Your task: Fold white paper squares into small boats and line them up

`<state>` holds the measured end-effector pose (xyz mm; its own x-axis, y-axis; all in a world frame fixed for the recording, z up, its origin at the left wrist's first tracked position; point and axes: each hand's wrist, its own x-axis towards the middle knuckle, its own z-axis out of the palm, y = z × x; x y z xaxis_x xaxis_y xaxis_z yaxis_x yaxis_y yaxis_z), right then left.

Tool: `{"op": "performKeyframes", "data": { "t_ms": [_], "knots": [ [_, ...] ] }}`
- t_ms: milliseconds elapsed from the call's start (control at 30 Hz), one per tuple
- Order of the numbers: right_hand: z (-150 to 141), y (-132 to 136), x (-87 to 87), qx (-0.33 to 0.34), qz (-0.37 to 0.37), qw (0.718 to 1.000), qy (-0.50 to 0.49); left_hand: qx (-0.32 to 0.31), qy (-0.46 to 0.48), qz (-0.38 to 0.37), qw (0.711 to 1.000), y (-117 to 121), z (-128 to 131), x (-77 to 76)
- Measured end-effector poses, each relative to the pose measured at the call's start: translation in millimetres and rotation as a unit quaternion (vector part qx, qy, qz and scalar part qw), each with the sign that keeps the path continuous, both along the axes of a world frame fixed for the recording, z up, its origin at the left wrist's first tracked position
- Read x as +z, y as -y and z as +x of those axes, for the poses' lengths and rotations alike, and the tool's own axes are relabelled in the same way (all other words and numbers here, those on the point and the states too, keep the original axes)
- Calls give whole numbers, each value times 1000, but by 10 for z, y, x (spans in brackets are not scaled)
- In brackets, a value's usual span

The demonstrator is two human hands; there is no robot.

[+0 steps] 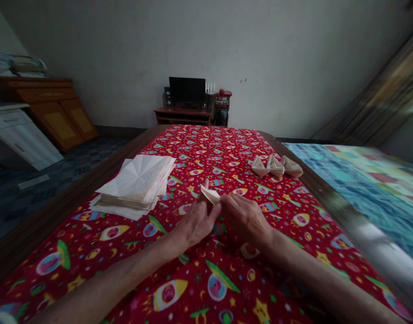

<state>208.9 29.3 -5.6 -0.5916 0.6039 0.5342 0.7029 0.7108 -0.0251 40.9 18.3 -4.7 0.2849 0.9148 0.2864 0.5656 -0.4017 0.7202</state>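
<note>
You hold the small, cream, pointed folded-paper piece (210, 194) over the middle of the red, rocket-printed cloth (192, 272). Your left hand (197, 222) cradles it with thumb and fingers drawn close; your right hand (247, 217) pinches its right end, fingertips partly hidden. Uneven pressure could skew its creases, and a hard tug could tear the thin paper. A careless left sweep might scatter the loosely squared stack of creased white paper sheets (138, 175) at left; a right one, the three beige folded-paper shapes (276, 167) at far right.
</note>
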Motion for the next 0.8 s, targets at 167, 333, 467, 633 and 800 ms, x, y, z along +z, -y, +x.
{"op": "performKeyframes", "data": {
  "t_ms": [167,333,467,633,800],
  "knots": [
    [-77,46,-29,-11,-45,998,-36,25,-35,61,997,-74,23,-7],
    [-117,53,61,-142,-87,986,14,12,-64,87,994,-86,56,-31],
    [-107,34,148,-184,-140,971,55,17,-82,77,994,-59,69,9],
    [-19,1,151,-150,-189,970,4,26,-108,108,988,-141,-63,28],
    [19,-20,23,-128,-176,976,-28,22,-195,154,968,-199,-220,-18]
  ]
}}
